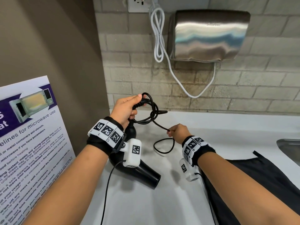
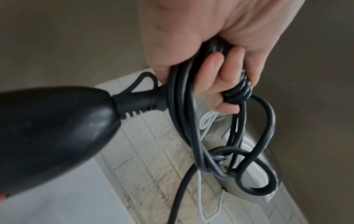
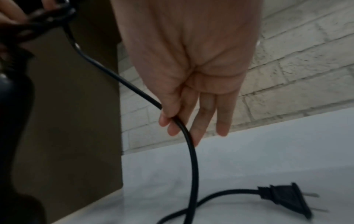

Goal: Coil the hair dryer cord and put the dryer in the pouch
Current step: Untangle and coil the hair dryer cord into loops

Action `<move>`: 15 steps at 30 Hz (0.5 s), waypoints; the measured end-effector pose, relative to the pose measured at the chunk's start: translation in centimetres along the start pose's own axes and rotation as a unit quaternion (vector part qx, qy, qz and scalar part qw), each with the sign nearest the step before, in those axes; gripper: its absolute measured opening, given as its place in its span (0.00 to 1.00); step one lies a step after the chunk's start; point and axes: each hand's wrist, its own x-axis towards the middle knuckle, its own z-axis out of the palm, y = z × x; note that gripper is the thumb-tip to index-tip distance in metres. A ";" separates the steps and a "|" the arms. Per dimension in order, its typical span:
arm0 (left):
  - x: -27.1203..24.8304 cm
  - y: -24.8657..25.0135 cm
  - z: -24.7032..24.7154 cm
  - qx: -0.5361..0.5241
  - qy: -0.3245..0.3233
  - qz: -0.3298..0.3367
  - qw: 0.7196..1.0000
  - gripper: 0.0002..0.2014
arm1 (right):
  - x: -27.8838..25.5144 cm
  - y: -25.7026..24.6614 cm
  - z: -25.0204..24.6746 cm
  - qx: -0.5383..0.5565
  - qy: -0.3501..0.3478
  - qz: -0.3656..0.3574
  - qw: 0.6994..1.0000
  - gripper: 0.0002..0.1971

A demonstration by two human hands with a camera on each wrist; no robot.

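Hair dryer [image 1: 142, 174] lies on white counter [image 1: 227, 127], nozzle toward camera. Left hand [image 1: 125, 109] grips bundled cord [image 1: 151, 111] loops above it. Right hand [image 1: 178, 132] pinches free cord length; plug [image 3: 283, 197] rests on counter. Black pouch [image 1: 259, 181] lies flat, right.

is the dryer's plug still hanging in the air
No, in the right wrist view the plug lies flat on the white counter, below the right hand pinching the cord.
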 end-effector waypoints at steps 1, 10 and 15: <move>0.0 0.0 0.0 -0.004 0.005 0.000 1.000 0.09 | -0.4 -0.4 -0.1 -0.006 0.000 -0.024 1.000 0.13; 0.1 -0.3 0.2 -0.003 0.040 0.022 0.999 0.09 | -4.6 -4.4 0.1 0.215 0.162 -0.334 0.903 0.15; 0.2 -0.4 0.1 -0.006 0.058 0.027 0.998 0.10 | -5.2 -5.2 0.4 0.201 0.192 -0.347 0.896 0.13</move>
